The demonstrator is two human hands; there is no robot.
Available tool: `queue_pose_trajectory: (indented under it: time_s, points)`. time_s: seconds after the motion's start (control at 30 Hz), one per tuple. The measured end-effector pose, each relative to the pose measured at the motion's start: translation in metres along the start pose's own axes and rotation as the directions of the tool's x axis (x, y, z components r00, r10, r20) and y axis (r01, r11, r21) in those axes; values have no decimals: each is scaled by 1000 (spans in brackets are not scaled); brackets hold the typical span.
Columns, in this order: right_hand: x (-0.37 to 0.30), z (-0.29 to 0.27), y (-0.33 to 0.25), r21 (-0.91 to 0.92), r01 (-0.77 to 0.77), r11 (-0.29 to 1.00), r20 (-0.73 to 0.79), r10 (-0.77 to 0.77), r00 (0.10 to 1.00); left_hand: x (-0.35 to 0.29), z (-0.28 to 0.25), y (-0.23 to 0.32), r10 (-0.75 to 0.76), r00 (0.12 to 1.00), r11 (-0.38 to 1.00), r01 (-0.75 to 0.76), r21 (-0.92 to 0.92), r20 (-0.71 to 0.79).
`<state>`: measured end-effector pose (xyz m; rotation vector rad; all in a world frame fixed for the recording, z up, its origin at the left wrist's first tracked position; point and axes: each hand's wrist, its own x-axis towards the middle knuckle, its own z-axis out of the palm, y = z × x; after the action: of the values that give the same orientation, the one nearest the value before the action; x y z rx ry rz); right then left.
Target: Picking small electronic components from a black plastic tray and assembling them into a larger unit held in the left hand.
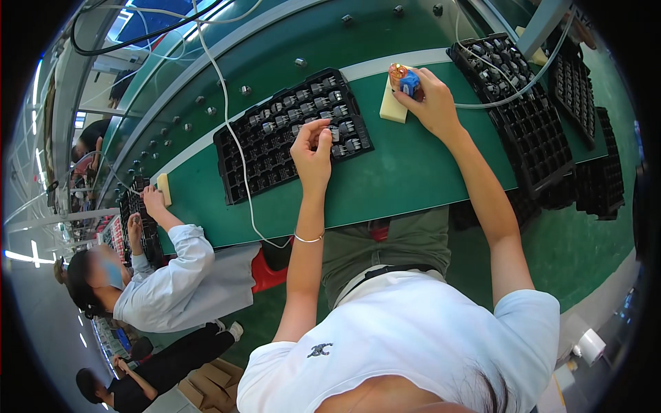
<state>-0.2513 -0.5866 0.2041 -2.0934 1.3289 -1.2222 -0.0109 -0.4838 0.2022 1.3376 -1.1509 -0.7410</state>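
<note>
My left hand [312, 148] hovers over the near right part of a black tray [237, 182] of small grey parts, with thumb and fingers pinched together over one part; whether it grips that part I cannot tell. My right hand [430, 96] holds a small blue and orange tool [405, 79] upright against a cream foam block [391, 107] on the green work surface [406, 172].
Stacked black trays [523, 117] stand at the right, and a white cable [231, 131] crosses the left tray. At the left a co-worker in a pale shirt [172, 282] works at another tray, and another person sits further along.
</note>
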Motion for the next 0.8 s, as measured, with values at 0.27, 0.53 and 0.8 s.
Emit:
queue_pose_trajectory:
  time_s: [0.27, 0.53, 0.8]
  points:
    - [2, -2, 2, -3, -51, 999, -47, 51, 998, -1, 2, 5, 19, 1000, 1000, -19, 3, -4]
    - [4, -4, 13, 184, -206, 961, 58, 199, 978, -1, 0, 2, 22, 1000, 1000, -22, 18, 9]
    - [6, -11, 16, 445, -318, 837, 77, 318, 945, -2, 0, 1, 24, 1000, 1000, -24, -3, -8]
